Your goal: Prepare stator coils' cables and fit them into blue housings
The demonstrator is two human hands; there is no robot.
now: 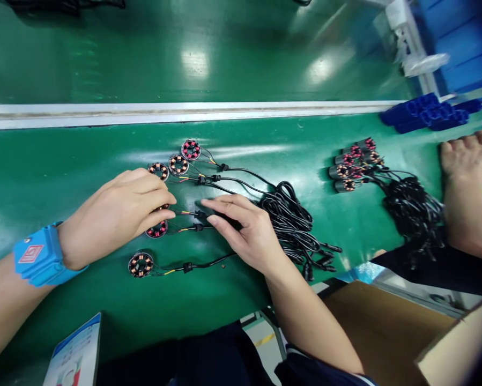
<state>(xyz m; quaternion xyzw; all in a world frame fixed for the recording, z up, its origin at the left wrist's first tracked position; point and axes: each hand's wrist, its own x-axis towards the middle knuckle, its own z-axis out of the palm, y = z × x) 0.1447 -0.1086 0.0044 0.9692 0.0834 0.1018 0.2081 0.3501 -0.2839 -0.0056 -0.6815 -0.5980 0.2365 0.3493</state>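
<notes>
Several round motor stators with copper and pink windings lie in a slanting column on the green bench, among them a pink-wound stator (191,149) at the top and a copper-wound stator (140,265) at the bottom. My left hand (130,203), wearing a blue wrist strap (45,256), closes its fingertips on a stator (164,206) in the middle, mostly hidden by the fingers. From it, thin coloured wires run to a black cable (201,214). Thumb and forefinger of my right hand (243,225) are closed around that cable. Coiled black cables (287,209) lie beyond the right hand.
Another group of stators (349,169) with bundled black cables (412,209) sits at the right, near another person's hand (468,153). Blue tubes (429,113) lie behind them. A white ledge (232,113) crosses the bench. A printed card (75,351) is at lower left, a cardboard box (381,316) at lower right.
</notes>
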